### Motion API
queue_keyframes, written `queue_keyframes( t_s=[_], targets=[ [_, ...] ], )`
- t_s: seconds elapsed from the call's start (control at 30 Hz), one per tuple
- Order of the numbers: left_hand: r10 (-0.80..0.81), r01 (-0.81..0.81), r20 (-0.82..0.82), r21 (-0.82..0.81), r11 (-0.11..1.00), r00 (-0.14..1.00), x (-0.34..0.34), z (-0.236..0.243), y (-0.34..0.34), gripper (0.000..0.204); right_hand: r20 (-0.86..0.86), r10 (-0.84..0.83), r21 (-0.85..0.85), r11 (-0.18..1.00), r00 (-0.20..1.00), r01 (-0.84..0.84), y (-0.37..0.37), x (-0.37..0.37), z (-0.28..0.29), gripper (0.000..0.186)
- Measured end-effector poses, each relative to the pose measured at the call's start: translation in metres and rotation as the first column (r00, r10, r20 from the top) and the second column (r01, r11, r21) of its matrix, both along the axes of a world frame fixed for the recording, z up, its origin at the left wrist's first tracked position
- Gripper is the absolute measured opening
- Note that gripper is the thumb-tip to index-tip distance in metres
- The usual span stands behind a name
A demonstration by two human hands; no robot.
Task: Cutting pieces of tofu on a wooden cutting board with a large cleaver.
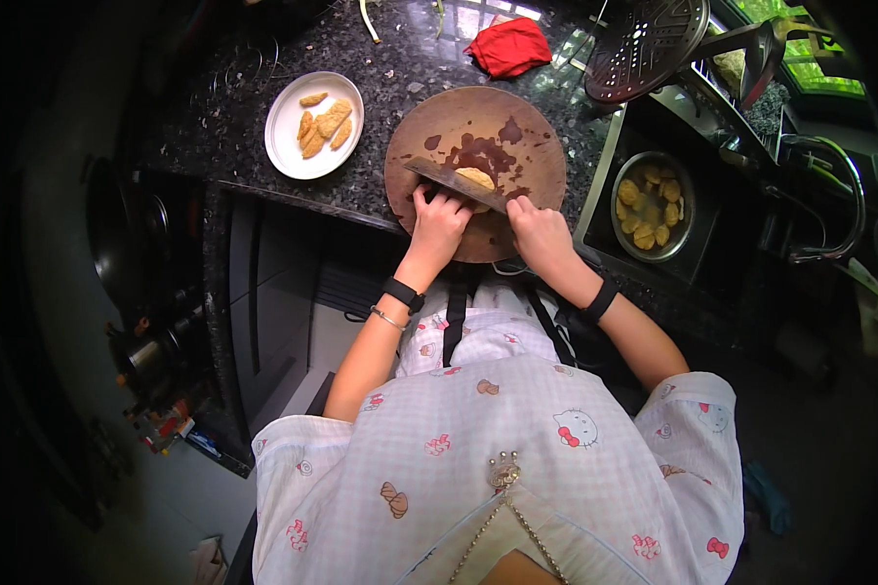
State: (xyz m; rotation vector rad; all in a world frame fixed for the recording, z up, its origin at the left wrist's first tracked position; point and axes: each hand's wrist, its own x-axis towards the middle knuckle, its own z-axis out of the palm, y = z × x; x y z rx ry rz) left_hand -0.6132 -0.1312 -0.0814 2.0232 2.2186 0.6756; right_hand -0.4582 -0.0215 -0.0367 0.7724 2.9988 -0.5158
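Note:
My right hand [541, 234] is closed on the handle of a wide-bladed knife [444, 178], which lies slantwise over a round wooden board [529, 136] marked with wet dark patches. My left hand [439, 224] has its fingers bent at the near side of the blade, on a golden-yellow food piece [475, 175] that the blade partly hides. Its fingertips are partly out of sight beneath the knife.
Left of the board, a white plate [283, 132] holds several golden pieces. A red cloth [507, 49] lies behind. At right, a sink [702, 200] holds a metal bowl [685, 175] of several pieces in liquid, with a curved tap [854, 195] and perforated dark rack [644, 54] nearby.

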Motion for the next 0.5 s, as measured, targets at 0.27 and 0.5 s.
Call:
queue_keyframes(
  t_s=[0.27, 0.5],
  targets=[
    [0.012, -0.012, -0.015, 0.033, 0.999, 1.0, -0.001, 0.002, -0.003, 0.019, -0.094, -0.118, -0.132, 0.986, 0.989, 0.105, 0.013, 0.004, 0.022, 0.012],
    [0.114, -0.112, -0.035, 0.058, 0.992, 0.993, 0.008, -0.002, -0.007, 0.014, -0.011, -0.074, -0.156, 0.985, 0.997, 0.071, 0.008, 0.018, 0.015, 0.014]
  ],
)
